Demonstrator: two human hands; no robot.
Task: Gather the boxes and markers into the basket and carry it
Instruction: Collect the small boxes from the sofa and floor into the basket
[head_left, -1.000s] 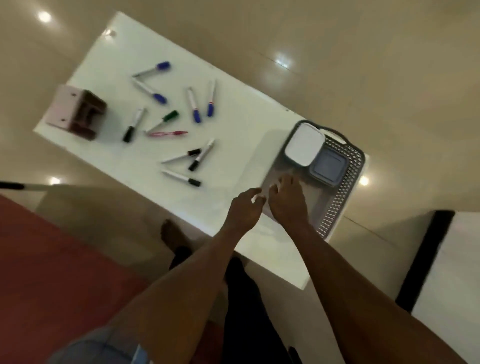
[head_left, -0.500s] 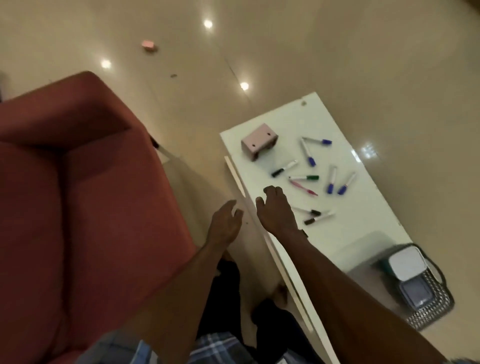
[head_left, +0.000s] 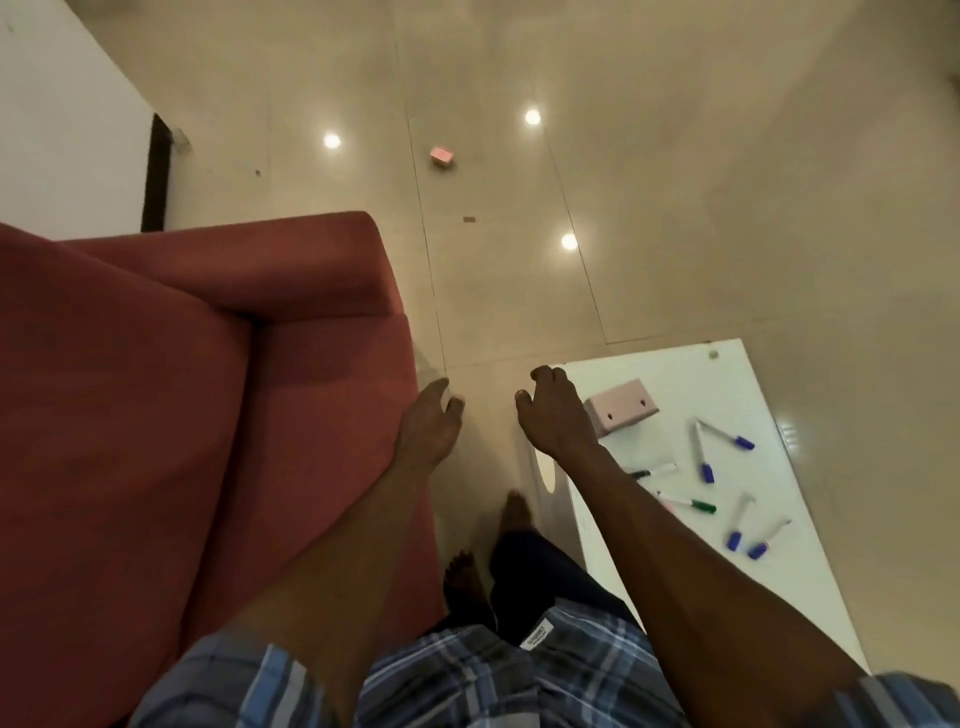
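Note:
A pink box (head_left: 621, 410) lies on the white table (head_left: 789, 582) near its far left corner. Several markers are scattered beside it, among them a blue-capped one (head_left: 702, 451), another blue-capped one (head_left: 726, 435), a green-capped one (head_left: 688, 503) and a black-capped one (head_left: 653, 472). A second small pink box (head_left: 442, 155) lies far off on the floor. My right hand (head_left: 553, 415) hovers at the table's left corner, just left of the pink box, fingers loosely curled and empty. My left hand (head_left: 428, 423) hangs over the floor beside the sofa, empty. The basket is out of view.
A red sofa (head_left: 171, 415) fills the left side, close to the table. My bare feet (head_left: 465, 577) stand in the narrow gap between the two. Glossy tiled floor (head_left: 623, 182) stretches ahead. A white wall with a dark skirting (head_left: 156, 171) is at the top left.
The view has swung left, away from the basket, which has left the frame. Both hands moved from the basket along the table to its far corner by the pink box.

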